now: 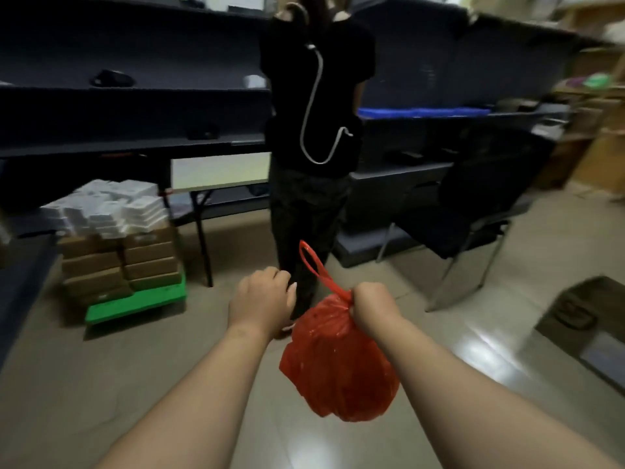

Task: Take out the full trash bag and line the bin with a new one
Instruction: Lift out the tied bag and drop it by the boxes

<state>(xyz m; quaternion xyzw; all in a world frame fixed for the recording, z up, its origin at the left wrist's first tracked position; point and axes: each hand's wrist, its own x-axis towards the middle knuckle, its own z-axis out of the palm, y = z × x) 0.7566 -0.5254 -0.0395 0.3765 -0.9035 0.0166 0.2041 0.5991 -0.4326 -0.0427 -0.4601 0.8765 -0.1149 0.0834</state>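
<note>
Right hand (370,308) grips red trash bag (338,363) by its neck; left hand (262,301) curled, seemingly empty, fingertips hidden

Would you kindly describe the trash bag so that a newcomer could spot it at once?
Look low in the middle, above the pale tiled floor. The right hand grips the red bag by its gathered neck, so it hangs free. It is the only red thing, bulging, with a loop handle sticking up.
</note>
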